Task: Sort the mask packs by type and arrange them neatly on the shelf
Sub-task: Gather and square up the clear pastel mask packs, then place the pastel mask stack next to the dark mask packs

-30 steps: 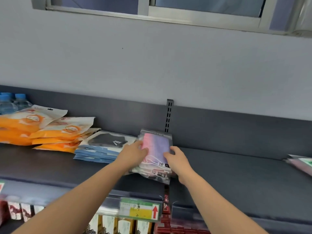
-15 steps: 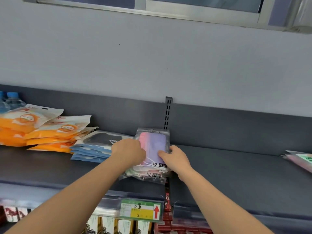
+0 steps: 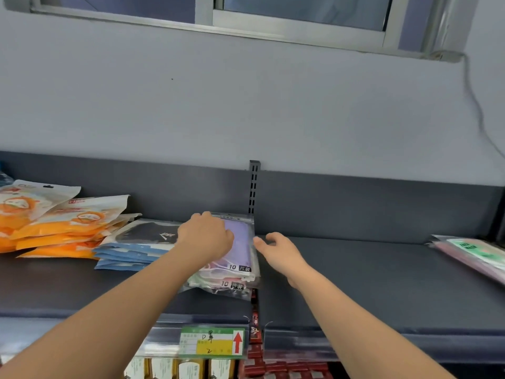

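A small stack of clear packs with pink and purple masks lies in the middle of the dark shelf. My left hand rests flat on top of the stack, fingers curled over its upper left part. My right hand hovers just right of the stack, fingers apart, holding nothing. Left of the stack sits a pile of blue packs with a black mask. Further left lie orange packs in a loose heap. At the far right edge lies a pink pack with a green label.
A slotted metal upright stands against the shelf's back panel behind the stack. A price label with a red arrow hangs on the front rail. Boxed goods show on the lower shelf. A window and a cable are above.
My right hand has come off the stack's right edge and drawn slightly away, opening. My left hand slid further up onto the top pack. The view shifted a little to the right.
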Demonstrator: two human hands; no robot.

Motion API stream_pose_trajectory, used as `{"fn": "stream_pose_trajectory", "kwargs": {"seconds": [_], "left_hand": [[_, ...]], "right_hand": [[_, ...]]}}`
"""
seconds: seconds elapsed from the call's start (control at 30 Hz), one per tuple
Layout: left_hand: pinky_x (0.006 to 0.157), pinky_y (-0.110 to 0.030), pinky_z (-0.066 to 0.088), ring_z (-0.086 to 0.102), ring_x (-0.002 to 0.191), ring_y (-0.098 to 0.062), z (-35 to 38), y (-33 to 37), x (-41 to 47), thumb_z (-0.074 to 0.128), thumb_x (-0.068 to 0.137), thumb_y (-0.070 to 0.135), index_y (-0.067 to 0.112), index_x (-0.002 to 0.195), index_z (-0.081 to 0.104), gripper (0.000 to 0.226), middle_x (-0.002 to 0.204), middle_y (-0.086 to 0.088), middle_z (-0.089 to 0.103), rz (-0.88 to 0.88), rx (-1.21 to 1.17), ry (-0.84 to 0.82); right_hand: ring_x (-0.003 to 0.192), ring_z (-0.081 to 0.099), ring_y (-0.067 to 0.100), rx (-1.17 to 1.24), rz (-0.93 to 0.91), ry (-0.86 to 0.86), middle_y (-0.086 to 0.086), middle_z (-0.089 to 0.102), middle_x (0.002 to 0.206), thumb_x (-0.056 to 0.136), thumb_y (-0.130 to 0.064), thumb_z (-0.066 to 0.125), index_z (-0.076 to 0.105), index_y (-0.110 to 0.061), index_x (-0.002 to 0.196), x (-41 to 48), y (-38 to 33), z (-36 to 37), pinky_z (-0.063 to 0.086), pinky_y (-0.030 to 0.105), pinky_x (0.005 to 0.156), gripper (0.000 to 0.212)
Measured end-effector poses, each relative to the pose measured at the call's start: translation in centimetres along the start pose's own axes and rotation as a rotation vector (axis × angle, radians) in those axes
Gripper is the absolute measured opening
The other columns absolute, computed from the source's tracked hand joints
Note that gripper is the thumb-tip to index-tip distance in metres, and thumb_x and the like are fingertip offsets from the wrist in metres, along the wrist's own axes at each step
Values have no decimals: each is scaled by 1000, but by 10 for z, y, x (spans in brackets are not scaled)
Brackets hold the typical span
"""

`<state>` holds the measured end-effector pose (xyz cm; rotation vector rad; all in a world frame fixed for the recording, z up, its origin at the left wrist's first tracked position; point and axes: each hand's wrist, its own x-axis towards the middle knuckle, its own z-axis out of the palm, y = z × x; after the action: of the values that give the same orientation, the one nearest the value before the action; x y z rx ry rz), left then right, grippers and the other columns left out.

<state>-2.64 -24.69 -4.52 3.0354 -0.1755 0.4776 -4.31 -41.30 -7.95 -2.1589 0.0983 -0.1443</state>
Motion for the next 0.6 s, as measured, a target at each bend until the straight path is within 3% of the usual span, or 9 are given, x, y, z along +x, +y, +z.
{"fn": "stream_pose_trajectory", "kwargs": {"seconds": [0.13,0.23,0.4,0.6], "left_hand": [[70,-31,42,58,95,-29,1,33,16,38,93,35,15,89,64,33,104,-8,64,121,-30,15],[68,-30,43,52,81,-26,4,69,29,42,91,38,14,76,55,31,93,-7,63,210,-84,17],[59,-28,40,54,81,-21,13,147,29,46,92,36,14,90,64,29,90,0,60,328,-128,9],[63,-28,44,60,92,-21,27,255,26,49,92,32,18,104,66,25,102,2,63,393,-134,-18]], "right_hand": [[126,51,19,-52,17,24,1,53,138,93,-45,57,48,-17,139,-7,10,-38,41,30,101,55],[120,54,17,-110,29,78,-1,58,130,93,-40,58,56,-18,131,-13,23,-74,43,28,97,44],[109,59,16,-147,61,171,-6,61,107,95,-27,56,66,-18,115,-24,59,-143,46,28,94,24],[109,61,17,-233,108,244,-1,66,114,91,-29,61,68,-17,114,-37,111,-231,47,29,92,26]]}}
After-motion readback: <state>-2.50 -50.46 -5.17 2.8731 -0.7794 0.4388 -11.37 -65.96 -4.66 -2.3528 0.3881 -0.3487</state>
